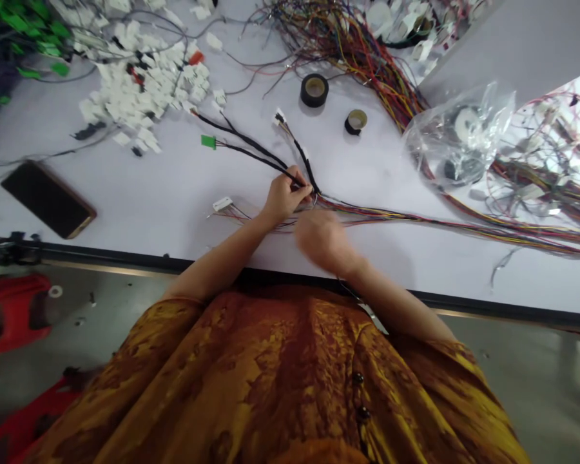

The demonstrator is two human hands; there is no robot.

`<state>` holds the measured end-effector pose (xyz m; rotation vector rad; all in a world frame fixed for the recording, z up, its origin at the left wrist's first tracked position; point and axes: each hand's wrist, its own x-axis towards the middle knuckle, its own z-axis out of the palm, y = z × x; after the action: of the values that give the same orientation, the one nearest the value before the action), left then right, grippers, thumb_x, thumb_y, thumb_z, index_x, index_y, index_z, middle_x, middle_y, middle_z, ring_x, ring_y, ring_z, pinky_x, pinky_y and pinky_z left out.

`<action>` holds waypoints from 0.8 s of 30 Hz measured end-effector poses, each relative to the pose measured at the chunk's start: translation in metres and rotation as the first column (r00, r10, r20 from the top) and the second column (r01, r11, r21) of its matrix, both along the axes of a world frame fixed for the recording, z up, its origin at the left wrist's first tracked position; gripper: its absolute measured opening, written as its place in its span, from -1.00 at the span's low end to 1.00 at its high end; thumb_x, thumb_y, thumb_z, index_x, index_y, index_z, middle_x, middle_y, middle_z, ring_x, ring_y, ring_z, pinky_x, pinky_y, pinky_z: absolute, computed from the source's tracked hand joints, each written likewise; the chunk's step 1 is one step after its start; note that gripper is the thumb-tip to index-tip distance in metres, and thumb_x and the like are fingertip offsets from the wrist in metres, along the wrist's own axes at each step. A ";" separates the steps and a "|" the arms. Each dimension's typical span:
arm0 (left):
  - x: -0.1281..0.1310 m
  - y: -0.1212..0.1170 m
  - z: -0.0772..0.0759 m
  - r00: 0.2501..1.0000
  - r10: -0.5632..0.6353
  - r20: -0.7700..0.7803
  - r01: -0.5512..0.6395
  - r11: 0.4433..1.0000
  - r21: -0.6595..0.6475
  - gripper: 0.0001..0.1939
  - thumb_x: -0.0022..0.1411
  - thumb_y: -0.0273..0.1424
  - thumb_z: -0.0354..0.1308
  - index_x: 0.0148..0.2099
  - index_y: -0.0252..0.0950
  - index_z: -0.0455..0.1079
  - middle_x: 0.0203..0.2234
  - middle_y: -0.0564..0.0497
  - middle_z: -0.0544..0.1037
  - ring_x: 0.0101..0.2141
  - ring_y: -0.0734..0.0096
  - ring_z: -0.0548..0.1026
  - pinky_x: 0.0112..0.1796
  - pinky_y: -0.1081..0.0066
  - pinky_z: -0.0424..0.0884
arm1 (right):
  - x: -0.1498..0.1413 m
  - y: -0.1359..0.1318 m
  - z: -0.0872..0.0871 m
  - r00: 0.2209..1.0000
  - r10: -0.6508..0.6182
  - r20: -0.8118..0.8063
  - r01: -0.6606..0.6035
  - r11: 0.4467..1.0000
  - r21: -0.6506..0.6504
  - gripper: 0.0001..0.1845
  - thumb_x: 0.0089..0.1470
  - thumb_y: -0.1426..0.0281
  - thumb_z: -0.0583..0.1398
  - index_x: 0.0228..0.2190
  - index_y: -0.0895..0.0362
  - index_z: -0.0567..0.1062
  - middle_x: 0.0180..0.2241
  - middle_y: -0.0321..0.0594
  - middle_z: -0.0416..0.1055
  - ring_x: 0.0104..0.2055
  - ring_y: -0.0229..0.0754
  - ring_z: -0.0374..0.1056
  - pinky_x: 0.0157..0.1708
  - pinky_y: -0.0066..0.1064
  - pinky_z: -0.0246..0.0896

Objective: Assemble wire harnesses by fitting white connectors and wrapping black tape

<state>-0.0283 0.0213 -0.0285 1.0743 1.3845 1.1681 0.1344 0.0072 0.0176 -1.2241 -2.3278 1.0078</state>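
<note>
A wire harness (415, 219) of many coloured wires lies across the white table (149, 200), running off to the right. Black taped branches fan out from its near end towards a green connector (208, 141) and a white connector (279, 117). My left hand (284, 196) is closed, pinching the harness where the black branches meet. My right hand (325, 240) hovers just below and right of that joint; it is smeared by motion and its fingers do not show. A small white connector (222, 203) with thin wires lies left of my left hand.
A dark phone (48, 198) lies at the left. A heap of white connectors (145, 80) sits at the back left. Two black tape rolls (314, 89) (356, 121) stand behind the harness. A clear plastic bag (457, 138) and tangled wire bundles (357, 45) fill the right and back.
</note>
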 end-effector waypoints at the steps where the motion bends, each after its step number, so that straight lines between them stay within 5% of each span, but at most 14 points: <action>1: -0.002 -0.001 0.001 0.998 -0.044 0.046 0.044 0.999 0.001 -0.84 0.13 -0.50 0.23 -0.35 -0.28 0.26 -0.43 0.07 0.57 -0.47 0.51 0.56 -0.39 0.49 0.48 | 0.012 0.015 -0.001 0.998 -0.038 0.055 0.034 0.998 0.057 -0.66 0.26 0.15 0.02 -0.29 0.10 0.46 -0.25 0.03 0.44 -0.06 0.09 0.33 0.02 0.08 0.24; 4: -0.006 -0.007 0.003 0.985 -0.102 0.142 0.100 0.995 0.019 -0.87 0.14 -0.47 0.23 -0.31 -0.30 0.30 -0.32 0.00 0.62 -0.41 0.51 0.58 -0.32 0.47 0.52 | 0.048 0.069 -0.005 0.915 -0.349 0.204 0.286 0.916 0.283 -0.59 0.17 0.06 0.16 -0.26 0.19 0.47 -0.14 0.16 0.41 0.03 0.25 0.27 0.04 0.24 0.14; 6: -0.009 -0.012 0.004 0.986 -0.098 0.137 0.095 0.995 0.025 -0.88 0.17 -0.42 0.22 -0.28 -0.30 0.33 -0.29 -0.02 0.63 -0.41 0.51 0.58 -0.33 0.48 0.51 | 0.057 0.090 -0.011 0.883 -0.428 0.195 0.325 0.855 0.404 -0.58 0.12 0.08 0.23 -0.21 0.19 0.49 -0.09 0.15 0.41 0.05 0.24 0.26 0.06 0.20 0.12; 9: -0.014 -0.018 0.005 0.995 -0.095 0.037 0.093 0.994 0.057 -0.85 0.25 -0.32 0.19 -0.21 -0.31 0.41 -0.34 -0.01 0.61 -0.38 0.47 0.58 -0.32 0.47 0.50 | 0.037 0.084 -0.021 0.984 -0.169 0.062 0.139 0.934 0.329 -0.76 0.20 0.21 0.19 -0.23 0.11 0.53 -0.22 -0.06 0.46 -0.13 -0.01 0.34 -0.05 -0.09 0.25; 12: -0.020 -0.019 0.006 0.997 -0.038 -0.065 0.046 0.990 0.130 -0.77 0.29 -0.23 0.17 -0.23 -0.31 0.46 -0.37 -0.01 0.58 -0.40 0.46 0.57 -0.31 0.45 0.50 | 0.005 0.058 -0.031 0.995 0.059 -0.077 -0.047 0.986 0.158 -0.82 0.22 0.34 0.16 -0.39 0.10 0.53 -0.41 -0.24 0.41 -0.33 -0.19 0.32 -0.25 -0.32 0.23; 15: -0.026 -0.019 0.009 0.993 0.019 -0.116 -0.003 0.990 0.139 -0.73 0.28 -0.18 0.19 -0.27 -0.32 0.47 -0.32 -0.06 0.59 -0.40 0.45 0.57 -0.32 0.45 0.50 | -0.014 0.042 -0.035 1.000 0.023 -0.015 -0.021 0.987 0.158 -0.86 0.17 0.38 0.21 -0.42 0.13 0.50 -0.41 -0.23 0.39 -0.34 -0.20 0.30 -0.31 -0.37 0.15; 18: -0.034 -0.025 0.017 0.989 0.036 -0.145 -0.036 0.999 0.005 -0.72 0.30 -0.19 0.14 -0.26 -0.32 0.46 -0.42 -0.05 0.59 -0.44 0.41 0.57 -0.34 0.43 0.50 | -0.019 0.034 -0.030 0.984 0.008 0.176 -0.048 0.974 0.222 -0.81 0.25 0.36 0.14 -0.38 0.13 0.50 -0.33 -0.16 0.43 -0.28 -0.16 0.32 -0.31 -0.36 0.10; 21: -0.050 -0.040 0.033 0.936 -0.127 -0.328 0.086 0.987 -0.136 -0.76 0.31 -0.24 0.11 -0.26 -0.31 0.44 -0.48 -0.01 0.58 -0.44 0.38 0.55 -0.32 0.39 0.47 | -0.024 0.028 -0.022 0.944 -0.024 0.330 -0.067 0.963 0.260 -0.68 0.34 0.34 0.03 -0.35 0.12 0.51 -0.28 -0.11 0.47 -0.28 -0.15 0.35 -0.32 -0.34 0.08; 24: -0.067 -0.052 0.049 0.740 -0.426 -0.520 0.334 0.904 -0.265 -0.79 0.29 -0.26 0.14 -0.17 -0.27 0.48 -0.35 -0.04 0.63 -0.31 0.28 0.58 -0.21 0.32 0.46 | -0.033 0.026 -0.017 0.900 -0.129 0.417 0.019 0.966 0.257 -0.67 0.35 0.31 0.00 -0.31 0.12 0.52 -0.23 -0.09 0.51 -0.33 -0.14 0.37 -0.37 -0.33 0.05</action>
<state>-0.0954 -0.0307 0.0206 1.5853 1.5629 0.4283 0.1014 0.0332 0.0011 -1.5403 -2.6042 0.4253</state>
